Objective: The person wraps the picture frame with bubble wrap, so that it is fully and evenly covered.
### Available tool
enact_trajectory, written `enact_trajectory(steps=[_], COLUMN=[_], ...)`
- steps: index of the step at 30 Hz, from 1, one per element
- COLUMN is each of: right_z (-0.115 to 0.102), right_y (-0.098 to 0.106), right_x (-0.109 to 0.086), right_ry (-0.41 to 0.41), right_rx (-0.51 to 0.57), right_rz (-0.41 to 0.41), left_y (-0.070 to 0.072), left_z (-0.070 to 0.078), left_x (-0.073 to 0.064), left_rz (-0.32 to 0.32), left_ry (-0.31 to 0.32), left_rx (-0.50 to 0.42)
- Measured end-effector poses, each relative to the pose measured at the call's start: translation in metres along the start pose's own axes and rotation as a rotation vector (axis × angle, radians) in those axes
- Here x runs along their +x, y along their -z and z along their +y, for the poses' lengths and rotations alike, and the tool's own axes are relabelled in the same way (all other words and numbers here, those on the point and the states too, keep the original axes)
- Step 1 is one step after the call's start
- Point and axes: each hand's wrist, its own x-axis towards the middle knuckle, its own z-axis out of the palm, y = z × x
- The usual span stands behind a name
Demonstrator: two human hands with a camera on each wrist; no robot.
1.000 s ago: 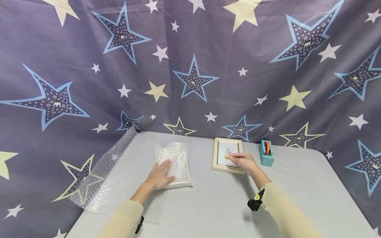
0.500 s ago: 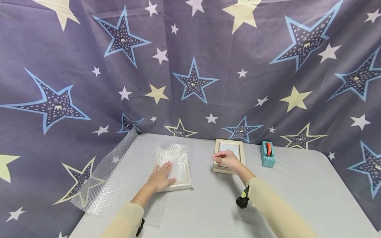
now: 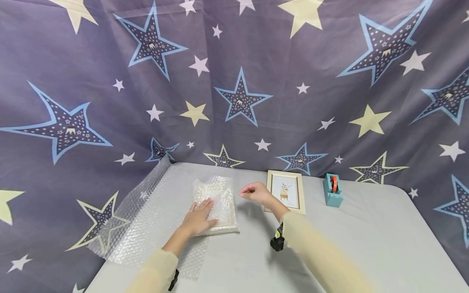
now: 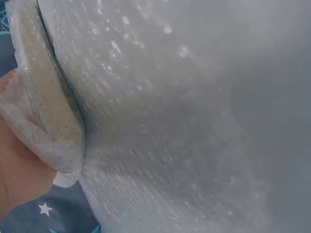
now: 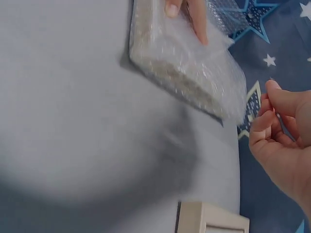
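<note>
Two views, head and right wrist, show the picture frame (image 3: 286,191) near the back edge of the table (image 3: 351,244); the left wrist view shows closely the side of the wrapped package (image 4: 51,87). Toward the left edge, the package lies under the left hand (image 3: 198,219), fingers spread, and just left of the right hand (image 3: 255,193), whose fingers are curled; if they pinch something small, I cannot tell.

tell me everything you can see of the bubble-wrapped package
The bubble-wrapped package is a flat, roughly rectangular bundle in clear, glossy bubble wrap, with something pale beige and thick-edged showing blurrily through. It lies flat on the gray table, the spread bubble wrap extending from its left side; whether the two are joined is unclear. Loose wrap sticks out at its far end. The left hand rests on top.
</note>
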Motion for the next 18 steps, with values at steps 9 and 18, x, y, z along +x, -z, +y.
enact_trajectory(steps=[9,18], right_z=[-0.018,-0.022], right_y=[-0.035,-0.055], right_x=[0.021,0.034], right_ry=[0.061,0.144], right_rx=[-0.117,-0.3], right_rz=[-0.064,-0.185], left_y=[0.006,0.001], left_z=[-0.001,-0.005], left_x=[0.002,0.002], left_rz=[0.029,0.051], left_ry=[0.011,0.0], left_rx=[0.006,-0.031])
